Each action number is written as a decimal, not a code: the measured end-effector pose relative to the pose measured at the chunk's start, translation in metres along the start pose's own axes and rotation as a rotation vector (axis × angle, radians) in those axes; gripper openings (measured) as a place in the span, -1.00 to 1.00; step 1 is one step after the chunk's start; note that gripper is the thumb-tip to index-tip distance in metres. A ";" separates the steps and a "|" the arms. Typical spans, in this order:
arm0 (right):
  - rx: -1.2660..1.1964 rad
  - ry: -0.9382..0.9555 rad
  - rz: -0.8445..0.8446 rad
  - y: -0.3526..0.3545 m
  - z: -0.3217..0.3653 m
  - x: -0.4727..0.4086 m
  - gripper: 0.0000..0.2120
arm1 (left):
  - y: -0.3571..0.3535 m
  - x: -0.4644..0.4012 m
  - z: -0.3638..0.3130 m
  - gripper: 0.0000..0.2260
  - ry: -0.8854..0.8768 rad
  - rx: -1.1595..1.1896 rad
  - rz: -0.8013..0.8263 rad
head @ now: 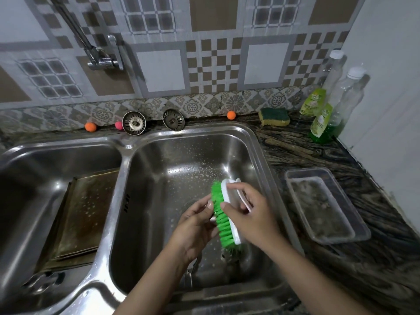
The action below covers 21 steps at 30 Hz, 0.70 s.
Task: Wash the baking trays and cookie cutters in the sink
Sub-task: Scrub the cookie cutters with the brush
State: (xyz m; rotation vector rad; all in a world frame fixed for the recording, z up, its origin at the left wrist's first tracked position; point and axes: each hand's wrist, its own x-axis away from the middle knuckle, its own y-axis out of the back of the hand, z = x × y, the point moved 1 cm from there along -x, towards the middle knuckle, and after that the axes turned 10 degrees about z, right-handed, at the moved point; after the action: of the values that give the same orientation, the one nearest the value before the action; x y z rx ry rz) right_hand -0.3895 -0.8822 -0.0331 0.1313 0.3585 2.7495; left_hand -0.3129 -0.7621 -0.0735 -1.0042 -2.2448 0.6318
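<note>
Baking trays (84, 214) lie stacked in the left basin of the steel double sink (122, 160), leaning against its right wall. They are flat, rectangular metal sheets, brown and stained, with pale droplets on the top one; their long axis runs from the near side toward the back wall. Over the right basin, whose shiny floor is speckled with foam, the right hand (248, 214) grips a scrub brush (223, 214) with its fingers curled round the white plastic back. The stiff green bristles face left, and the brush's long axis goes from far to near. The left hand (195, 226) pinches something small against the bristles; what it is I cannot tell, because it is hidden. On the dark, veined stone counter (295, 146) to the right stands a clear rectangular plastic container (327, 205) with a greyish, wet inside. A yellow-green sponge (274, 116) lies near the wall tiles.
</note>
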 end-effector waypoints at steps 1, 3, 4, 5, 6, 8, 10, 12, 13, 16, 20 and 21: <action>-0.022 0.001 -0.033 -0.006 -0.006 -0.006 -0.70 | 0.002 0.002 0.000 -0.59 -0.016 -0.003 -0.015; -0.036 -0.013 -0.066 -0.012 -0.013 -0.020 -0.71 | 0.009 0.008 0.001 -0.60 -0.039 -0.017 -0.056; -0.027 -0.029 -0.069 -0.014 -0.016 -0.026 -0.71 | 0.012 0.011 0.002 -0.61 -0.042 -0.026 -0.070; -0.020 -0.043 -0.074 -0.014 -0.018 -0.032 -0.71 | 0.015 0.014 0.002 -0.61 -0.039 -0.041 -0.078; -0.020 -0.062 -0.091 -0.014 -0.021 -0.037 -0.71 | 0.017 0.017 0.003 -0.60 -0.029 -0.064 -0.084; -0.075 -0.114 -0.129 -0.013 -0.021 -0.040 -0.72 | 0.021 0.017 0.003 -0.59 -0.012 -0.070 -0.114; -0.155 -0.148 -0.103 -0.015 -0.020 -0.036 -0.73 | 0.023 0.013 0.001 -0.60 -0.017 0.000 -0.161; -0.178 -0.111 -0.047 -0.022 -0.020 -0.026 -0.73 | 0.022 0.009 0.001 -0.62 -0.023 0.044 -0.144; -0.153 -0.071 -0.050 -0.026 -0.020 -0.022 -0.73 | 0.019 0.009 0.002 -0.63 -0.021 0.041 -0.106; -0.107 -0.026 -0.167 -0.025 -0.026 -0.025 -0.72 | 0.014 0.012 0.005 -0.65 -0.018 0.003 -0.038; -0.119 -0.098 -0.213 -0.014 -0.032 -0.038 -0.74 | 0.021 0.016 0.000 -0.71 0.004 -0.275 -0.061; -0.127 -0.111 -0.192 -0.011 -0.033 -0.040 -0.74 | 0.024 0.016 -0.002 -0.70 -0.002 -0.384 -0.070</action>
State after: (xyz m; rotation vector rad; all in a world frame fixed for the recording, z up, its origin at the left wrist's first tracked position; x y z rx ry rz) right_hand -0.3527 -0.8944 -0.0694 0.2047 0.1570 2.5539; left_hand -0.3083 -0.7344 -0.0821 -1.0957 -2.4445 0.1715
